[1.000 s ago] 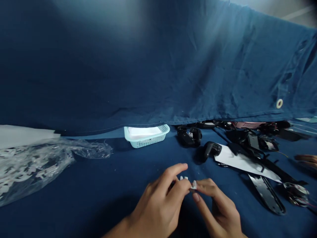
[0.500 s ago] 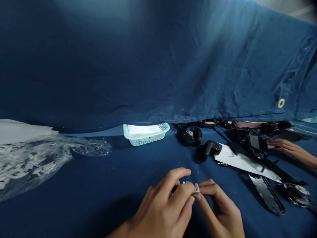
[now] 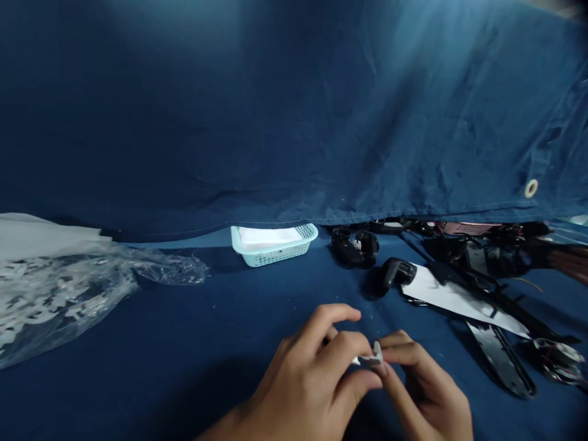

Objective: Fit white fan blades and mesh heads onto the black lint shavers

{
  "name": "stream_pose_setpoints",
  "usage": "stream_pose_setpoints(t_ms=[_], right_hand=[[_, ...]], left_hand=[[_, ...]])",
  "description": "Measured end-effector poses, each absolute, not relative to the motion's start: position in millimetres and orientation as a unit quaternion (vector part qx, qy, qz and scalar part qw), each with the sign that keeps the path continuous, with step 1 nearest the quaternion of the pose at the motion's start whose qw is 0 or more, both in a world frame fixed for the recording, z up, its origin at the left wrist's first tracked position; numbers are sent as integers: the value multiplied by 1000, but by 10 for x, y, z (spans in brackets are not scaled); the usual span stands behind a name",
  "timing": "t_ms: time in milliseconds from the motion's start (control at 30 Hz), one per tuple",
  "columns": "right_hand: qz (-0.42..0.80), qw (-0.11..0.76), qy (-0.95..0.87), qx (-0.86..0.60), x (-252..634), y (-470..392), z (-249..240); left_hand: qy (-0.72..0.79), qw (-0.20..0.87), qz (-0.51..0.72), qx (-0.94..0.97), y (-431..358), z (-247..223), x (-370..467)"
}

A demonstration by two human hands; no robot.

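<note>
My left hand (image 3: 316,373) pinches a small white plastic part (image 3: 370,360) between thumb and forefinger, its middle finger and palm hiding much of the piece. The thumb and fingertips of my right hand (image 3: 420,383) close on the upright right end of the same part. Both hands meet low in the picture, above the blue cloth (image 3: 220,343). What exact kind of part it is, I cannot tell. To the left, a clear plastic bag (image 3: 92,294) contains many similar white pieces.
A light-blue basket (image 3: 280,254) with white paper stands ahead, under a hanging blue curtain (image 3: 275,122). Black curved casings (image 3: 351,248) lie right of it. Farther right are white paper (image 3: 432,291), a long dark shell (image 3: 505,367), wires, and another person's hand (image 3: 569,260).
My hands have shifted slightly right, and more of the white part now shows between them. The other person's hand at the right has moved back toward the edge.
</note>
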State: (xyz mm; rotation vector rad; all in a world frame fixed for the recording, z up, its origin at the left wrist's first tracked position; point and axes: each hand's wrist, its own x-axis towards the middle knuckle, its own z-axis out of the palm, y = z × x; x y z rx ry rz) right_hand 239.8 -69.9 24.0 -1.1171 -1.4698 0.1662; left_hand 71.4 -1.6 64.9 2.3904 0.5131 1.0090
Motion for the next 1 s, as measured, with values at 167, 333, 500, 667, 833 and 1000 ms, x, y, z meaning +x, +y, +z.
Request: stream_pose_setpoints(t_ms=[167,333,500,667,833,1000], right_hand=[[79,606,-620,-492,2424,-705,251],[57,602,-647,-465,2446,-685,243],[16,593,-676,-438,2459,-676,258],[22,586,-673,-451,2459,-714,285],[54,563,-698,-439,2512,-709,300],[-4,553,-730,-402,2548,-664,323]], left_hand=[[188,256,358,878,-27,663,708],[192,268,366,870,-2,661,712],[174,251,376,875,30,634,692],[148,189,349,906,15,585,668],[131,28,405,904,22,509,705],[82,-58,506,857,42,451,774]])
